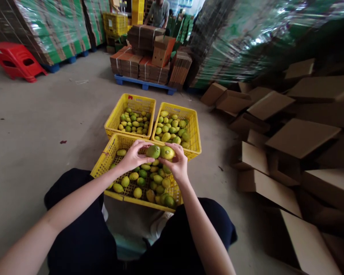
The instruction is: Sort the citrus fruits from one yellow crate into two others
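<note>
My left hand [135, 156] grips a green lemon [153, 151] between thumb and fingers. A yellower lemon [166, 152] is pinched in my right hand [177, 162], side by side with the green one. Both fruits are held up above the near yellow crate [103, 158], where several green and yellow lemons lie loosely spread over the perforated floor. Beyond it stand two more yellow crates, the back left crate [111, 120] and the back right crate [197, 131], each with a pile of similar lemons.
Open cardboard boxes [302, 137] are heaped along the right. Ahead, flattened cartons [126, 63] are stacked on a blue pallet [145, 84]. A red stool [15, 59] stands at the far left. Plastic-wrapped stacks [57, 30] line the back, where a person [159, 15] stands.
</note>
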`<state>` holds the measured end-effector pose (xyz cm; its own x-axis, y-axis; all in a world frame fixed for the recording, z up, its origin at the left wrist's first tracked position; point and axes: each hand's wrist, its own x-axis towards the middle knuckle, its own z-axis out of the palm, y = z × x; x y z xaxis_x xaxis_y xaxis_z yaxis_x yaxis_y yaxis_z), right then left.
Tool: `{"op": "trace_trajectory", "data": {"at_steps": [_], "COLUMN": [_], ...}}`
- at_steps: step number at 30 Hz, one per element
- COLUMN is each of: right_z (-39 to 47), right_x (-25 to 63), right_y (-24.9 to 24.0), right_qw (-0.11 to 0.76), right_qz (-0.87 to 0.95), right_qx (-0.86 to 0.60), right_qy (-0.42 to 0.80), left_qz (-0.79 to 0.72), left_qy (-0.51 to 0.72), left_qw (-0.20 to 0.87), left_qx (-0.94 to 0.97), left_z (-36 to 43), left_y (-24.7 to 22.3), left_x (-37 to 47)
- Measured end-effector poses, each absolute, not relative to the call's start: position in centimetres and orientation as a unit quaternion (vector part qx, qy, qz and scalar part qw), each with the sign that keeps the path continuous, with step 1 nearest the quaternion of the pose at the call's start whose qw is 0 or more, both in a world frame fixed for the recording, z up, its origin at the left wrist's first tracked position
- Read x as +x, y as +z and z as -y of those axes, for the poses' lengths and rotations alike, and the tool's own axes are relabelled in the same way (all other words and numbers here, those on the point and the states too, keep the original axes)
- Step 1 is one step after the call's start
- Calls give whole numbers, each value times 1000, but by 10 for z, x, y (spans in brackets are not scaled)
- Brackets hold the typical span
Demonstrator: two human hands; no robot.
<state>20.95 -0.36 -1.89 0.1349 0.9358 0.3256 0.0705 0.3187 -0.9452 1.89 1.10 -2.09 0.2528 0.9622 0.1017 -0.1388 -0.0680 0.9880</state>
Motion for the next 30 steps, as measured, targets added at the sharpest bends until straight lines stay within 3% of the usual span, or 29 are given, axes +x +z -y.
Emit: {"op": "trace_trajectory", "data": {"at_steps": [6, 10, 17, 23, 30], "right_z": [3, 4, 1, -4, -8], "right_x": [207, 199, 194, 199, 199], "right_y": [-24, -26, -32, -34, -31], "right_qw": [608, 616, 608, 616, 628], "right_qz": [413, 381, 311, 211, 154], "right_qx": [-436, -436, -412, -355, -347], "right_qy": [520, 534, 603, 670, 679], "left_qz": [-336, -331, -346, -308, -288], "left_qy": [471, 438, 424, 476, 423], "left_qw": [739, 812, 833, 817, 831], "left_qx": [345, 198, 77, 101, 216], "left_z": [-14, -15, -17, -19, -15], "left_y": [-19, -17, -23, -20, -19], "left_x": [17, 20, 30, 23, 20]}}
